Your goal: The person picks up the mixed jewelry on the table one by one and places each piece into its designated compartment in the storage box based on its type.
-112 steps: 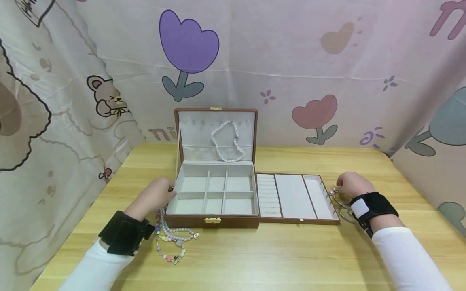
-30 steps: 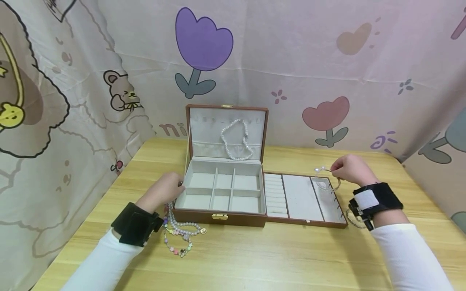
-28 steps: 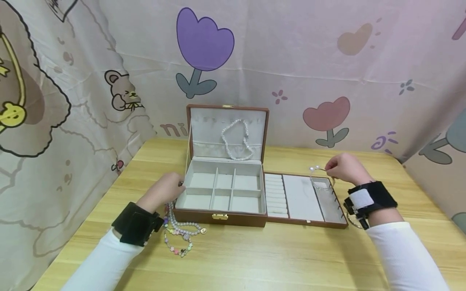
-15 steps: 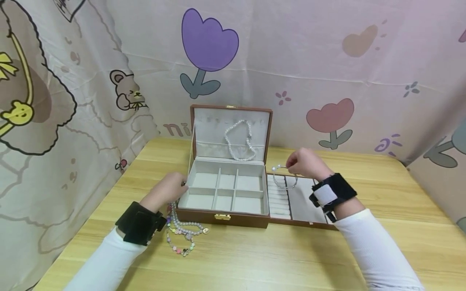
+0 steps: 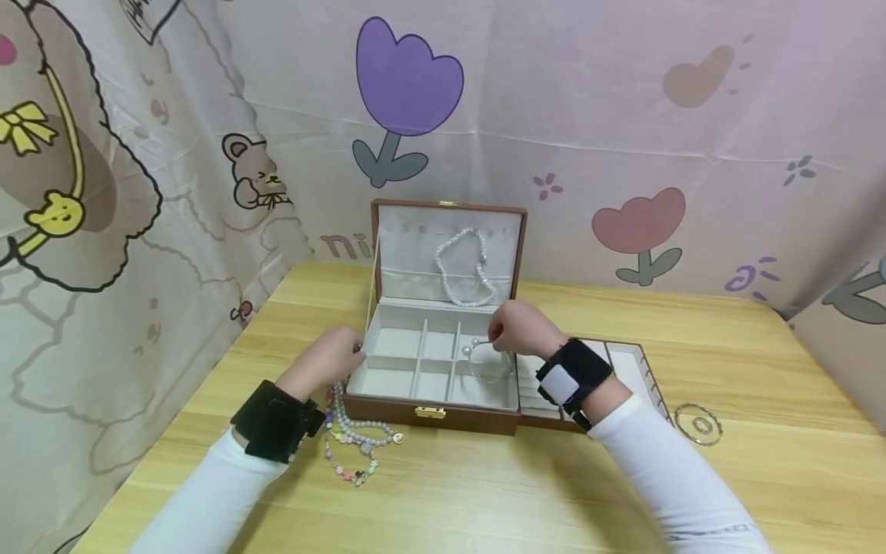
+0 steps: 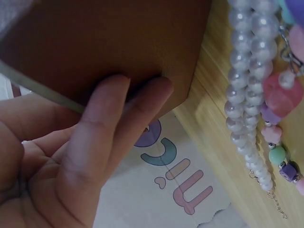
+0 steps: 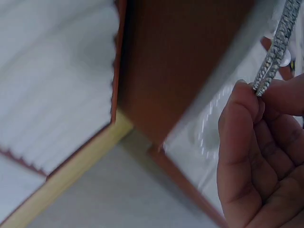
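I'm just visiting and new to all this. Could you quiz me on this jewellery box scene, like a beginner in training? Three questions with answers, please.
1. True or false: the white beaded necklace is at the inner face of the box's raised lid.
2. What does the right grip hold? A) the colourful bead string; B) a bangle; C) the gold clasp.
3. How many compartments divide the box's base?

Key: 1. True. 2. B. 3. Six, in two rows of three.
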The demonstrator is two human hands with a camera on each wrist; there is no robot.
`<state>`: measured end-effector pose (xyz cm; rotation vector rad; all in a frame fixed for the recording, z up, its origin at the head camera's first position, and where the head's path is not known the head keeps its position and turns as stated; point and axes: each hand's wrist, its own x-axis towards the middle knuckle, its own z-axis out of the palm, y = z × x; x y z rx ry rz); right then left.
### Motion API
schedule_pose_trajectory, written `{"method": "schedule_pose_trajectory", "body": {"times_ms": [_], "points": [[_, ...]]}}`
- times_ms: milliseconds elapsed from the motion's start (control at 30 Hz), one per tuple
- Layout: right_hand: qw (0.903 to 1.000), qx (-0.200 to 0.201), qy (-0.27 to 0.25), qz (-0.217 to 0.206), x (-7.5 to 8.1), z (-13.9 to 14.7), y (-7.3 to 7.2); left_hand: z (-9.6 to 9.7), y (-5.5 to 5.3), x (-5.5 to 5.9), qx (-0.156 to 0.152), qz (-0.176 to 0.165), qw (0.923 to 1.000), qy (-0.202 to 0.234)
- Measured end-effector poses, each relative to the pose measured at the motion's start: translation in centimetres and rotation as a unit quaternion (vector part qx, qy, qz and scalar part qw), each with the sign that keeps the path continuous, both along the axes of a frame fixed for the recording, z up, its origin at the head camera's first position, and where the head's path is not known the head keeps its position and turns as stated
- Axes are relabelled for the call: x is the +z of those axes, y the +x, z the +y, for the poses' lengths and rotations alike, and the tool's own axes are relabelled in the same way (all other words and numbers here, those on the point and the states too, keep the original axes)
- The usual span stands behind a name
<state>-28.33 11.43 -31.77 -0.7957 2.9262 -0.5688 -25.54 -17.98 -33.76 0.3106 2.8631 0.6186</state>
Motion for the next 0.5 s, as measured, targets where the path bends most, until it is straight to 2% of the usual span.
{"method": "schedule_pose_trajectory", "body": {"times_ms": [267, 500], "points": [[0.9991, 0.002, 0.02, -0.038, -1.2, -1.8, 0.7, 0.1, -0.1, -0.1, -0.006, 0.002, 1.0, -0.003], [0.9991, 0.018, 0.021, -0.034, -1.7, -2.1, 0.9, 0.0, -0.2, -0.2, -0.007, 0.008, 0.9999, -0.005]]}}
